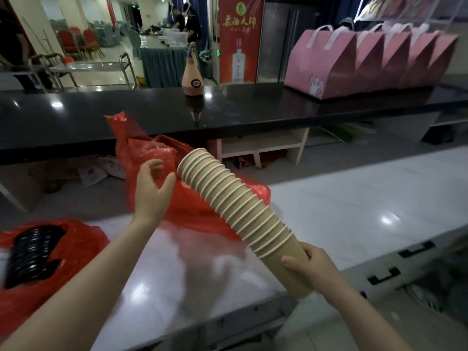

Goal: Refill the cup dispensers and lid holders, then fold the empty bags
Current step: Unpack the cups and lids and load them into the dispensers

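R hand (307, 268) is wrapped around the bottom end of a long stack of tan paper cups (234, 207), fingers curled on the lowest cup, thumb across the near side. The stack is held off the white counter (354, 198), tilted up & away to the left, its open rim end pointing at the red plastic bag (192, 198) that lies crumpled on the counter behind it. L hand (152, 188) is open w/ fingers spread & loosely curved, thumb tip just beside the stack's top rim; can't tell if it touches. It hovers in front of the bag's mouth. At the near left edge of the counter a 2nd red bag (73, 254) lies open w/ a stack of black lids (33, 252) inside, lying on its side. Behind, a raised black countertop (126, 107) carries a tan bottle-shaped item (192, 77) upright near the middle & a row of pink gift bags (367, 62) w/ handles at the right. Red banner (240, 39) w/ a bottle picture stands beyond
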Demonstrator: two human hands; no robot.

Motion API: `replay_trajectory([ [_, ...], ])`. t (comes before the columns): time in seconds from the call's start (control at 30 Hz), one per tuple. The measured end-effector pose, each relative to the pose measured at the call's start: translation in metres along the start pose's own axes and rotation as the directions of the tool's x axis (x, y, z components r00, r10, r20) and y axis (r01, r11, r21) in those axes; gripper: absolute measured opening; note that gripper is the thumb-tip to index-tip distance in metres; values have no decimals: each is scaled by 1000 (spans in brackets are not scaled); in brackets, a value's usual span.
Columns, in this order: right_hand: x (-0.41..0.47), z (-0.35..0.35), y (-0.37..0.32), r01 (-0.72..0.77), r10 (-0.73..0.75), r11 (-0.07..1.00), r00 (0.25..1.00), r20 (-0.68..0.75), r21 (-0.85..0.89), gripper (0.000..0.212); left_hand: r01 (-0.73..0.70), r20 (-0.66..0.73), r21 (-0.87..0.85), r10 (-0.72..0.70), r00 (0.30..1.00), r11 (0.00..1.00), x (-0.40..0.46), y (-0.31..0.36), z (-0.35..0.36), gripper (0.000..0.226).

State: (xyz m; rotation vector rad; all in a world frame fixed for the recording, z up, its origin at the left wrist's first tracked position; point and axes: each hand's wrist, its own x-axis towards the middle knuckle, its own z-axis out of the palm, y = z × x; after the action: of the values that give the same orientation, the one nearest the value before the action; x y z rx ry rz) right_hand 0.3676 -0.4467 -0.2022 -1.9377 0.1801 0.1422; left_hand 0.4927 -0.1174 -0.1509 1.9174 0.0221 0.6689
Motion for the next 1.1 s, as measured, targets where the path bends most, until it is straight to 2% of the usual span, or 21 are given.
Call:
replay_trajectory([
  [0.03, -3, 2, 0, 2, -2, 1000, 1000, -4, -3, 36, -6, 77, -30, 8, 997, 1000, -1, 7, -1, 34],
  [0.1, -9, 5, -2, 7, -7, 1000, 1000, 3, -5, 35, 70, 210, -116, -44, 977, 991, -5, 20, -3, 37],
  [0.17, -14, 8, -5, 22, -21, 1000, 1000, 20, -15, 40, 147, 284, -171, -94, 954, 974, -12, 26, -7, 37],
  [0.27, -17, 10, -9, 65, -63, 997, 997, 54, -37, 56, 141, 268, -148, -97, 958, 979, -23, 27, -19, 40],
  [0.33, -17, 10, -10, 109, -104, 992, 991, 87, -63, 58, 106, 262, -97, -78, 962, 990, -28, 28, -31, 49],
  [0.43, -12, 6, -16, 198, -184, 974, 975, 126, -113, 55, -43, 239, 49, 30, 971, 998, -29, 39, -55, 60],
  [0.5, -4, 3, -24, 297, -280, 946, 950, 136, -130, 56, -119, 193, 105, 97, 976, 987, -31, 50, -69, 59],
  [0.57, 7, 1, -36, 402, -381, 902, 913, 146, -161, 61, -110, 139, 69, 100, 985, 991, -39, 59, -79, 54],
  [0.7, 28, -2, -62, 595, -564, 771, 803, 192, -227, 66, 14, -33, -34, -15, 999, 999, -65, 81, -90, 49],
  [0.83, 40, -4, -68, 715, -660, 653, 699, 274, -251, 76, 150, -158, -163, -175, 972, 975, -103, 99, -91, 68],
  [0.93, 43, 1, -66, 784, -702, 579, 618, 353, -223, 82, 223, -299, -246, -292, 909, 943, -141, 109, -95, 69],
  [1.03, 37, 23, -74, 836, -718, 534, 527, 455, -125, 86, 244, -536, -234, -334, 776, 941, -184, 120, -113, 77],
  [1.1, 24, 46, -83, 862, -730, 504, 461, 505, -59, 85, 232, -644, -238, -332, 689, 943, -212, 132, -132, 77],
])
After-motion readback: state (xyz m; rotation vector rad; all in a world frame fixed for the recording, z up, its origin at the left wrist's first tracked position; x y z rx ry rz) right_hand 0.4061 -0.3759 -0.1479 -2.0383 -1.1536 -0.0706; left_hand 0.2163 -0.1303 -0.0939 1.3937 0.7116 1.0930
